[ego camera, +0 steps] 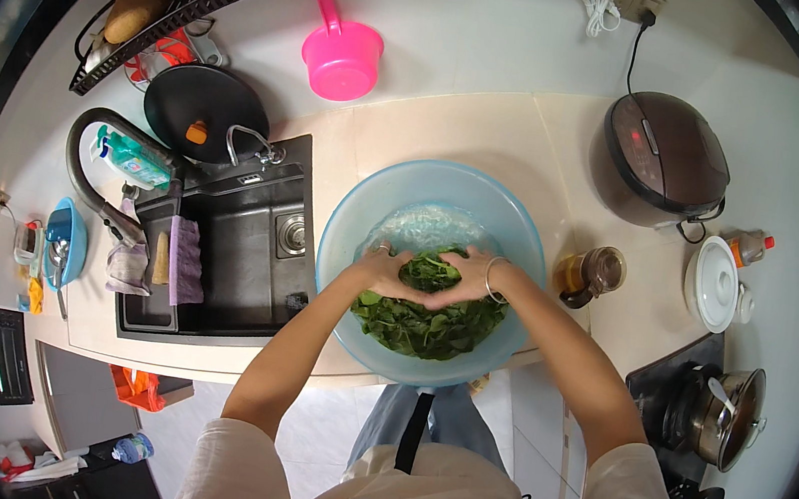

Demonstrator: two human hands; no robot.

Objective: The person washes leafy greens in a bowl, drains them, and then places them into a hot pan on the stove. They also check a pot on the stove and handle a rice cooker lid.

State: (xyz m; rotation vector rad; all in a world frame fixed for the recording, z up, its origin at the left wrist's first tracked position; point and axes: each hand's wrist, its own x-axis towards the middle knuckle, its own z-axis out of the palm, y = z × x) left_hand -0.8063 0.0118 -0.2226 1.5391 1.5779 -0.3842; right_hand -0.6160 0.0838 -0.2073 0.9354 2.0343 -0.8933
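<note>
A large translucent blue plastic basin [345, 204] stands at the front edge of the counter, holding water and a mass of leafy greens [426, 332]. Both my hands are down inside it. My left hand [389, 271], with a ring on one finger, curves around one side of a bunch of the greens. Around the other side curves my right hand [470, 278], with a bangle at the wrist. The thumbs meet on the side near me, and leaves show between the palms. Some fingertips are hidden among leaves and water.
Left of the basin is a black sink [239, 259] with a pull-out faucet [94, 126]. To the right stand a glass jar [589, 274] of amber liquid, a rice cooker [661, 159] and a pot [725, 421]. A pink dipper [342, 60] hangs on the wall.
</note>
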